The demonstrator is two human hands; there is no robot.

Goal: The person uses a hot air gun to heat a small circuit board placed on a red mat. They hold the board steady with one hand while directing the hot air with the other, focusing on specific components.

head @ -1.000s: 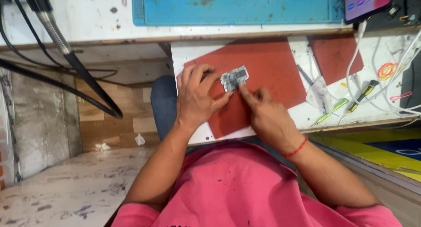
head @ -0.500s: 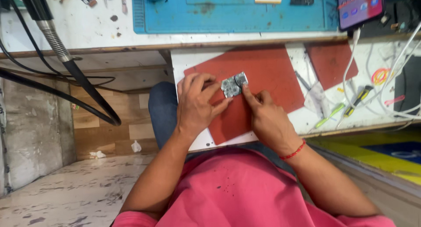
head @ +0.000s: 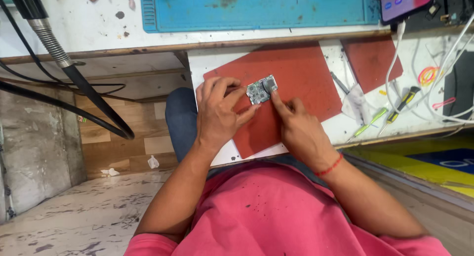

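Circuit board (head: pixel 262 90): small, grey-green, located at upper centre of the frame on the red mat (head: pixel 306 73). Left hand (head: pixel 219 112): fingers curled, thumb and fingertips gripping the board's left edge. Right hand (head: pixel 301 130): mostly closed, index finger extended with its tip pressed against the board's right end; no separate object visible in it. Blue work mat (head: pixel 256 14) occupies the top of the frame. Screwdrivers (head: pixel 390 115) lie on the white surface at right, near white cables (head: pixel 395 63).
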